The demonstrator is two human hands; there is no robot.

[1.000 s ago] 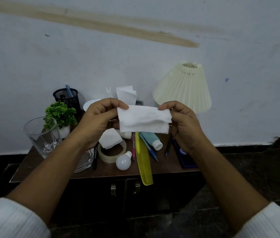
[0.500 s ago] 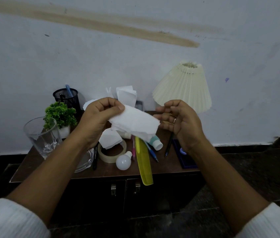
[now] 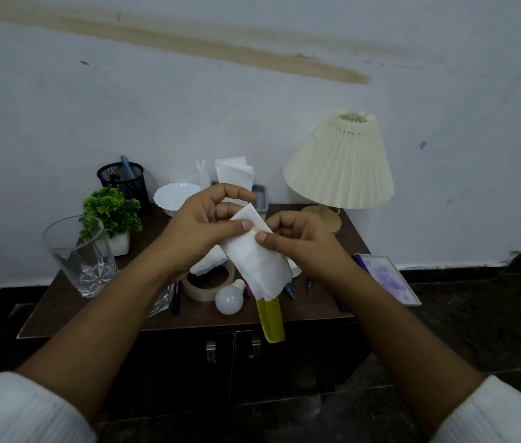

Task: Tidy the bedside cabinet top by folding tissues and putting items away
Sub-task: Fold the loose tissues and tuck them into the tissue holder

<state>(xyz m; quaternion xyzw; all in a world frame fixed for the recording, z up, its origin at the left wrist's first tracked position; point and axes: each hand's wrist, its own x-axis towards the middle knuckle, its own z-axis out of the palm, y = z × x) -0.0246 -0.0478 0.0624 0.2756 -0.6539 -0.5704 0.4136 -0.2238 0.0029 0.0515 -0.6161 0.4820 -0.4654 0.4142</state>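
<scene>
A white tissue [image 3: 257, 262], folded into a long strip, hangs tilted above the dark wooden cabinet top [image 3: 61, 302]. My left hand [image 3: 203, 228] pinches its upper end between thumb and fingers. My right hand [image 3: 300, 243] pinches the same upper end from the right with thumb and curled fingers. Another crumpled tissue [image 3: 206, 262] lies under my left hand, partly hidden. More folded tissues [image 3: 233, 172] stand in a grey holder [image 3: 260, 199] at the back.
On the cabinet stand a glass [image 3: 78, 254], a small potted plant [image 3: 110, 215], a black mesh pen cup [image 3: 123, 182], a white bowl [image 3: 173, 198] and a pleated lamp [image 3: 340, 164]. A tape roll [image 3: 203, 290], bulb [image 3: 230, 298], yellow comb [image 3: 272, 321], pens [image 3: 288, 290] and a picture frame [image 3: 387, 278] lie in front.
The tissue went from a wide strip stretched between both hands to a narrower strip hanging down. My right hand let go, then took hold again beside my left.
</scene>
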